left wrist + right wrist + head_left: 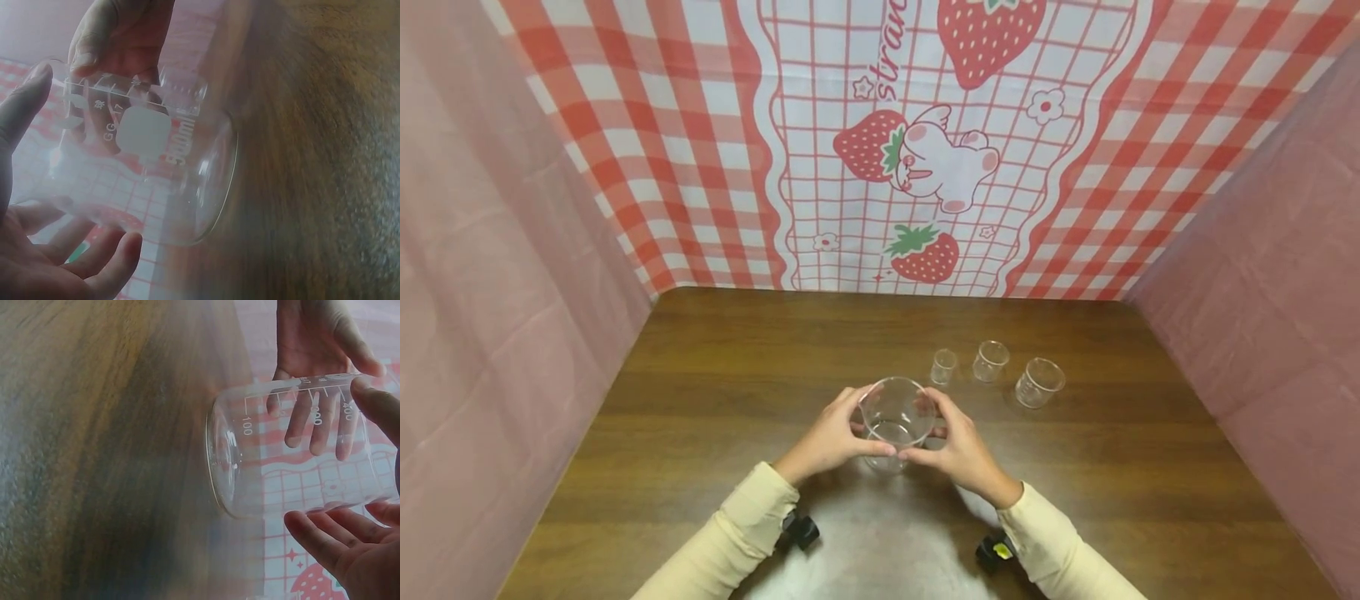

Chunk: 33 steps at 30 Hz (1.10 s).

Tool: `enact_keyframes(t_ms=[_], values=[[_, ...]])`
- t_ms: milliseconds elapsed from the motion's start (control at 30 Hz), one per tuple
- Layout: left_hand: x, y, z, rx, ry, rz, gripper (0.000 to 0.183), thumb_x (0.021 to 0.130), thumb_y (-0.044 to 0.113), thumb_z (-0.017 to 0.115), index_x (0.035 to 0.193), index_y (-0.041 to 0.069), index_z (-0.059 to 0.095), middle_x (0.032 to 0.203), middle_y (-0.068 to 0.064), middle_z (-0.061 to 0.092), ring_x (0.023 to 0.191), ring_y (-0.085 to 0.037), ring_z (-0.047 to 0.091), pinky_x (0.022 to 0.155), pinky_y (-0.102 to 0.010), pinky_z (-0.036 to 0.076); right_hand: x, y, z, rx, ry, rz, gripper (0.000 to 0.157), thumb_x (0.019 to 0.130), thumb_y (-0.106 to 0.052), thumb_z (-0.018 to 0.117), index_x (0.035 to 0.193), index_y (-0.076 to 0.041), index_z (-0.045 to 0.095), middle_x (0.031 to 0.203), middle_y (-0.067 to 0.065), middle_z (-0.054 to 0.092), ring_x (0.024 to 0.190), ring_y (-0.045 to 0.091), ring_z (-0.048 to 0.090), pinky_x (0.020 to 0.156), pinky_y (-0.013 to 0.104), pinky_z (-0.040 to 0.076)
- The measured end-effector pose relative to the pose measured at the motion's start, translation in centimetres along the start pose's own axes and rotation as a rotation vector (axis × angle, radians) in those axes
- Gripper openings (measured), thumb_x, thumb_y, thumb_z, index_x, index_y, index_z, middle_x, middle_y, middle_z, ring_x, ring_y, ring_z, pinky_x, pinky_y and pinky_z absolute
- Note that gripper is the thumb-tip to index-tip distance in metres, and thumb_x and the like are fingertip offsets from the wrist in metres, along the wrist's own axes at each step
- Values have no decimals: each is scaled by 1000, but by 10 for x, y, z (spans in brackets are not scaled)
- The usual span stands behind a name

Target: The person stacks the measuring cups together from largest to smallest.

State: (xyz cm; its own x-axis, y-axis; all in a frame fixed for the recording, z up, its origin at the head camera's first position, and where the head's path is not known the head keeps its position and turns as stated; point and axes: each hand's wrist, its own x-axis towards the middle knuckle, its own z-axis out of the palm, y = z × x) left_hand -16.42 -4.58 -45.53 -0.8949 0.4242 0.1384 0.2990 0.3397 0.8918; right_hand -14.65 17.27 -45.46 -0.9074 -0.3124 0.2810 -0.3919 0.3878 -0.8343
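Observation:
A large clear glass beaker (895,410) stands upright between my two hands, close to the wooden table at its middle. White print with a 500 ml mark shows on its side in the left wrist view, and graduation lines show in the right wrist view. My left hand (833,435) grips it from the left, thumb across the near side and fingers around the far side. Mirroring that, my right hand (964,448) holds the right side. Both thumb tips nearly meet at the front of the glass.
Behind and to the right, three smaller glass beakers stand in a row, growing in size rightward: a small one (943,367), a medium one (991,362) and a larger one (1040,384). A checked strawberry cloth (700,167) hangs at the table's back edge, with pink curtains at both sides.

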Motion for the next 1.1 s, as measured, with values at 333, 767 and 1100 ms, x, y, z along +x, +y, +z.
enact_keyframes(t_ms=[333, 767, 1100], values=[[3, -7, 3, -20, 0, 15, 90, 68, 21, 89, 145, 6, 43, 138, -18, 51, 118, -30, 56, 91, -40, 59, 0, 0, 0, -7, -9, -6, 86, 64, -3, 89, 135, 7, 41, 121, 29, 59, 112, 44, 58, 83, 47, 60], [7, -8, 2, -83, -50, 0, 88, 70, 19, 88, 142, 3, 41, 146, -15, 50, 131, -32, 50, 100, -48, 53, -3, -1, 0, -53, 10, 8, 88, 64, -5, 89, 137, 4, 41, 123, 26, 60, 113, 40, 59, 82, 39, 62], [5, -8, 1, -87, -51, -4, 86, 71, 20, 87, 142, 2, 41, 145, -16, 50, 131, -32, 51, 100, -47, 53, 0, -1, -2, -86, -17, -3, 88, 64, -8, 90, 136, 5, 41, 123, 24, 60, 112, 37, 60, 80, 31, 62]])
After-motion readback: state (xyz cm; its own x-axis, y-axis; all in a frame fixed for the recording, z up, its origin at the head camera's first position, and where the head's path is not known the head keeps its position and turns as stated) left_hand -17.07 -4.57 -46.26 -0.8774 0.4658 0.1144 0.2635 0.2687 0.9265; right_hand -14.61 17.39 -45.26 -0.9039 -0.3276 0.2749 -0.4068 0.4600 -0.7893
